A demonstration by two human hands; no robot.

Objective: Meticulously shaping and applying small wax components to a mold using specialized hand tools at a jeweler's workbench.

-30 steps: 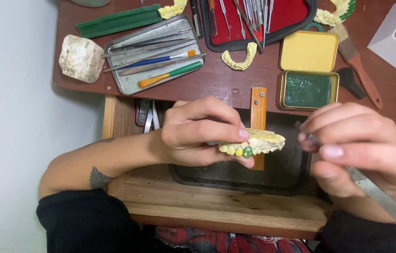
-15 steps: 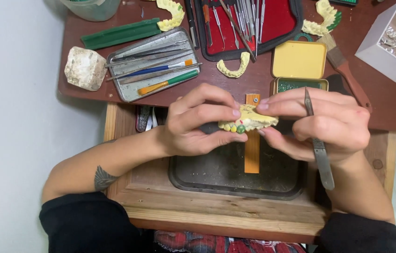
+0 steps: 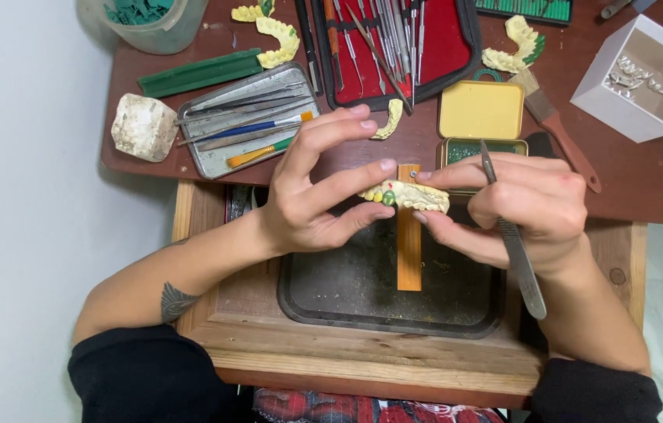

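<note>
A pale yellow dental cast [image 3: 406, 196] with small yellow and green wax teeth is held between both hands above a dark tray [image 3: 378, 301]. My left hand [image 3: 320, 196] pinches its left end with thumb and fingers. My right hand [image 3: 519, 207] pinches its right end with thumb and forefinger and also keeps a slim metal carving tool [image 3: 513, 235] tucked across the fingers, tip pointing away from me. An orange wooden peg [image 3: 408, 251] lies under the cast.
On the brown bench behind are a metal tray of instruments [image 3: 249, 117], a red-lined tool case [image 3: 398, 47], a yellow tin lid [image 3: 480, 110], a brush [image 3: 559, 129], a white box [image 3: 637, 78], a plaster block [image 3: 142, 127] and several spare casts.
The view has shifted down the bench. My right hand has moved in to grip the cast's right end, the tool swinging from pointing at the cast to lying along the hand.
</note>
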